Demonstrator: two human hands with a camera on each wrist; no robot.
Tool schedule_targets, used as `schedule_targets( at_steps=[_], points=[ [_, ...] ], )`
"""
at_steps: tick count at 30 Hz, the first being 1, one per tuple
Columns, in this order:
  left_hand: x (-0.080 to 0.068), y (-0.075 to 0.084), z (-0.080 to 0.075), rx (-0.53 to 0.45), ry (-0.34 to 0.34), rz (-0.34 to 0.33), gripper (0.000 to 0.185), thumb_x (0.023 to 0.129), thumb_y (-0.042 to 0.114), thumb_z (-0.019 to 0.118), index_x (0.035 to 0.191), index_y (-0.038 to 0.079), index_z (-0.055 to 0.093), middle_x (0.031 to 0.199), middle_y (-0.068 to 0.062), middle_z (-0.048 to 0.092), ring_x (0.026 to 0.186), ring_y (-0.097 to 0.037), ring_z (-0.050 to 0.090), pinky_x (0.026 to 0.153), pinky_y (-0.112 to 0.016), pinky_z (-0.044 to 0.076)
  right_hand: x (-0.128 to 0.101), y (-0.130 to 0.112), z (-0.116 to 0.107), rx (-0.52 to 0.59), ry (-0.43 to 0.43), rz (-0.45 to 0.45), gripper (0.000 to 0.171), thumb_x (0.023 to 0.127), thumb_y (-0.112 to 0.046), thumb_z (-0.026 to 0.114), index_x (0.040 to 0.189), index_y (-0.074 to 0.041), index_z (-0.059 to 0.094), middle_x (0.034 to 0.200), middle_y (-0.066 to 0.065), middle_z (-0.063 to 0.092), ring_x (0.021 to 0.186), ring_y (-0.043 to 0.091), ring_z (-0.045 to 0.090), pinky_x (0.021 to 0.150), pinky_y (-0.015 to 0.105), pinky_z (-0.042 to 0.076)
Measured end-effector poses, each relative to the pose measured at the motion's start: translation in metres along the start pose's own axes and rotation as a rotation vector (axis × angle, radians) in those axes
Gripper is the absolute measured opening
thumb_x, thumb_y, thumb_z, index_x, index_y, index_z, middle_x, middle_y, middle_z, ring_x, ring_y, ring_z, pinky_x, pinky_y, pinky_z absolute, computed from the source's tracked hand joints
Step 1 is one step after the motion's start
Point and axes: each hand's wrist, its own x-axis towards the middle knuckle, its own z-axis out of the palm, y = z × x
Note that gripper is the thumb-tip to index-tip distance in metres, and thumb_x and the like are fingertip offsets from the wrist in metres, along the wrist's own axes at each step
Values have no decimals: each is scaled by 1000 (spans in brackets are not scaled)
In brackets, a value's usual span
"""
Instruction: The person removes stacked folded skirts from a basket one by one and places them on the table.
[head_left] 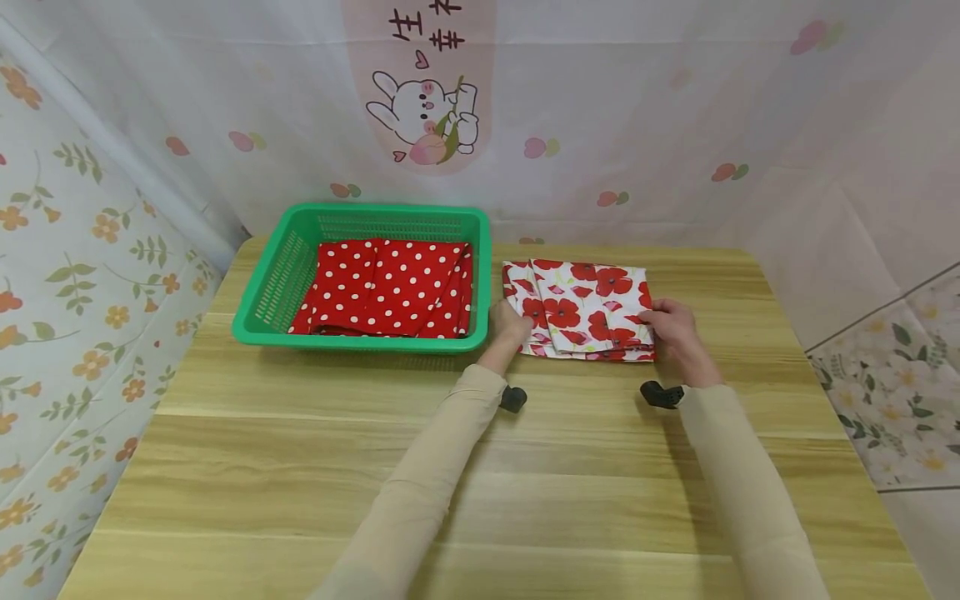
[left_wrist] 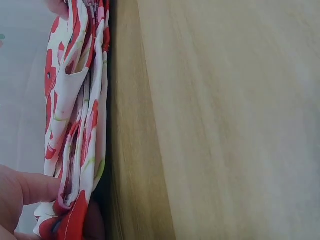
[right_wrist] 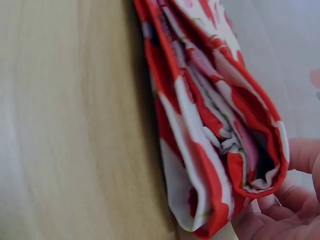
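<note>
- My left hand (head_left: 512, 327) and right hand (head_left: 672, 327) each pinch an end of the folded white cloth with red poppies (head_left: 581, 310), keeping its layers together.
- It lies on the wooden table (head_left: 480, 467), just right of the green plastic basket (head_left: 279, 283).

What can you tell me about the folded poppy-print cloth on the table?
The folded white cloth with red poppies lies flat on the wooden table, just right of the green plastic basket. It is thin fabric in many stacked layers, roughly rectangular. The left hand and right hand hold its opposite near corners.
</note>
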Motion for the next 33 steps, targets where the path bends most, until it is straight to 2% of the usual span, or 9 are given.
schedule_targets(
  at_steps=[5,10,12,15,18,22,27,33],
  points=[
    [1,0,2,40,15,-16,56,81,11,66,129,-6,42,113,-16,57,102,-25,55,89,-33,48,-1,1,3,-66,35,16,40,94,-14,51,127,7,46,123,21,48,94,22,50,62,15,43],
    [2,1,3,75,40,23,74,77,11,71,137,-4,29,114,-18,58,106,-27,56,92,-35,47,-1,0,4,-115,62,6,42,93,-15,54,127,8,44,120,20,47,98,24,48,59,13,40],
    [2,1,5,100,42,51,81,77,11,73,140,-4,25,125,-19,52,115,-28,51,97,-35,44,-1,0,5,-132,77,-13,43,92,-15,55,127,8,44,116,19,47,98,24,47,62,14,40],
    [2,1,7,150,40,87,89,76,12,74,144,-3,18,138,-20,38,125,-31,40,102,-37,38,-1,-2,7,-143,105,-48,44,91,-14,56,127,7,44,115,19,47,99,25,45,74,23,44],
    [4,-1,13,215,61,127,86,74,14,75,142,-2,24,138,-18,32,125,-31,37,100,-38,39,-3,-4,8,-138,141,-105,43,90,-11,57,126,8,45,119,22,47,103,29,44,88,36,44],
    [0,1,12,269,91,221,64,78,15,71,132,-2,41,131,-15,40,121,-28,40,98,-38,39,-6,-8,9,-150,185,-200,42,90,-10,57,126,9,46,126,26,45,111,35,41,98,45,40],
    [-11,10,4,186,58,353,48,83,11,66,126,-5,50,124,-17,50,116,-28,47,94,-36,44,-12,-18,11,-152,181,-265,46,92,-12,57,129,10,43,132,27,43,123,40,37,103,47,36],
    [-18,22,-6,71,-1,471,38,85,7,63,121,-4,57,117,-16,59,110,-26,56,89,-33,48,-17,-33,14,-137,176,-322,43,89,-8,59,126,11,46,129,29,45,121,42,39,103,49,35]
  ],
)
